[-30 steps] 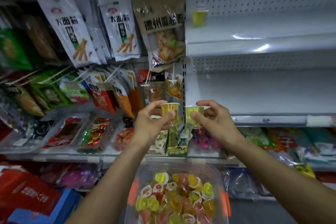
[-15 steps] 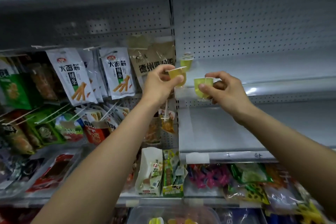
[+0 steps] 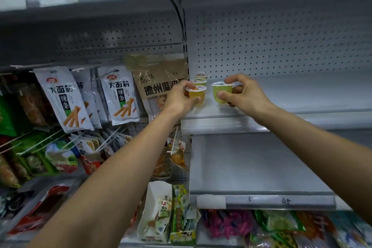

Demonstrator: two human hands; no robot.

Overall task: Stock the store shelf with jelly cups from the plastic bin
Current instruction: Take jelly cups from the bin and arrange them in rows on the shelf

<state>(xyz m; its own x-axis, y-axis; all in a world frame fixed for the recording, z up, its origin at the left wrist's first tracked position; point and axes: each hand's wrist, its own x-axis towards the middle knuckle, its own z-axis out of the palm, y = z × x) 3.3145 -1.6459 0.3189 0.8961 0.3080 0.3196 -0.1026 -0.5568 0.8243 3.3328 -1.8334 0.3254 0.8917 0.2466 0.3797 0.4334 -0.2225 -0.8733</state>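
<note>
Head view: at the shelf's [image 3: 281, 104] left end, the left hand [image 3: 179, 100] grips the orange jelly cup [image 3: 197, 93] from its left. The right hand [image 3: 245, 96] pinches the green jelly cup [image 3: 221, 92], thumb in front, fingers [image 3: 233, 79] on the rim behind. Both stand upright, lids up.

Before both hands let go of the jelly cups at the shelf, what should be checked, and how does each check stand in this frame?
1. Left hand grip on the orange jelly cup: ok, thumb and fingers pinch it.
2. Right hand grip on the green jelly cup: ok, pinched likewise.
3. Both held cups upright, lids up: ok.
4. Their bases resting on the shelf: cannot tell.
5. Gap between the orange cup and the two stocked cups behind it: cannot tell, they overlap in view.
6. Bare shelf to the right for more cups: ok.
</note>
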